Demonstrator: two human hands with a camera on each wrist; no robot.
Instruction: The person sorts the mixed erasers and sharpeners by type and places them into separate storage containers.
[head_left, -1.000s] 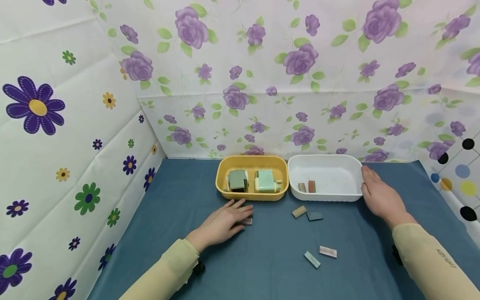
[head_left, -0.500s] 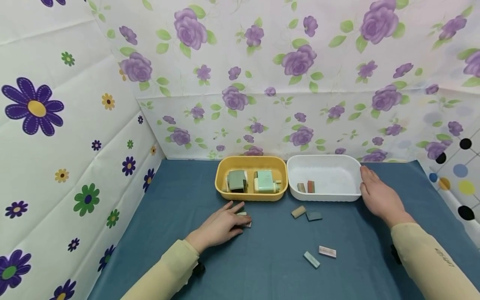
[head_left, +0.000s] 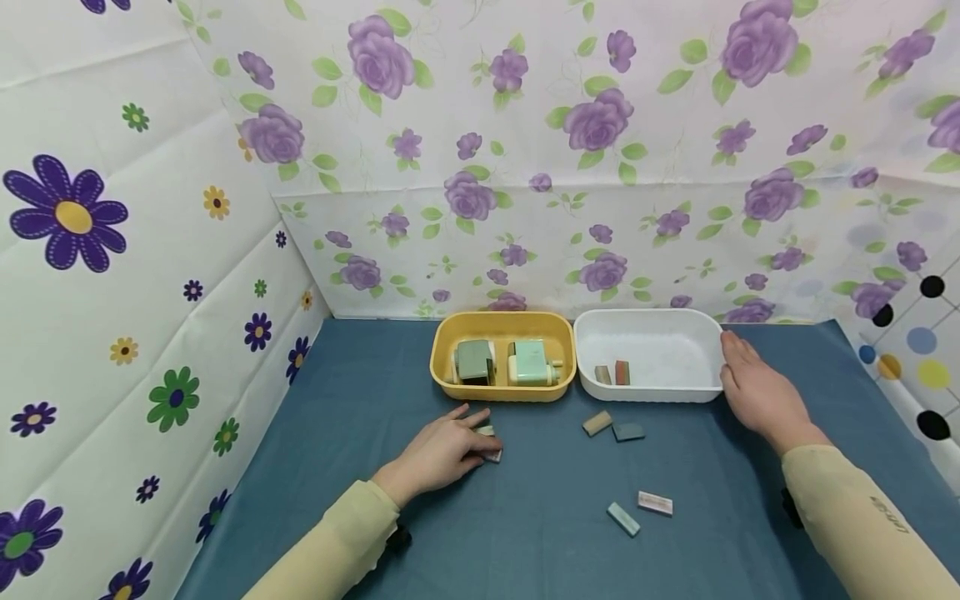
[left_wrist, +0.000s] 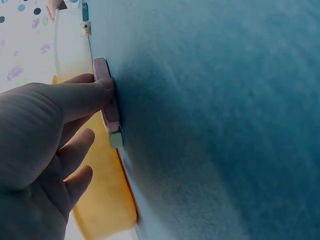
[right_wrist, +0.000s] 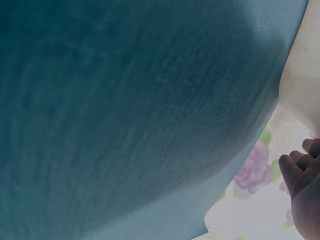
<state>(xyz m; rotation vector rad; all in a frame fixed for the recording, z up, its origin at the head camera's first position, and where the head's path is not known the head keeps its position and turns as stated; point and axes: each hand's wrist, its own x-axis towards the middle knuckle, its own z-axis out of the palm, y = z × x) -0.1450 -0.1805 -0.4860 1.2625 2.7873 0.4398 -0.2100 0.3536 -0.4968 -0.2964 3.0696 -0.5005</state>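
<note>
My left hand [head_left: 438, 452] is low over the cloth, in front of the yellow tray [head_left: 502, 396]. Its thumb and a finger pinch a pink eraser [left_wrist: 101, 68], which the fingers partly cover in the head view. Just beyond it lies a pale green eraser [left_wrist: 116, 140], half hidden by the hand. With straight fingers, my right hand [head_left: 763, 398] rests against the right end of the white tray [head_left: 675, 395]. Two small erasers, one tan [head_left: 603, 375] and one reddish [head_left: 622, 372], stand inside the white tray near its left end.
Two crank pencil sharpeners, one grey-green [head_left: 474, 362] and one mint [head_left: 529, 362], sit in the yellow tray. On the blue cloth lie a tan eraser [head_left: 597, 424], a dark blue-grey one [head_left: 628, 432], a pink one [head_left: 656, 503] and a light green one [head_left: 623, 519].
My left hand's fingers have drawn the pink eraser slightly toward me, and the pale green eraser behind it has come into sight. The right hand stays at the white tray.
</note>
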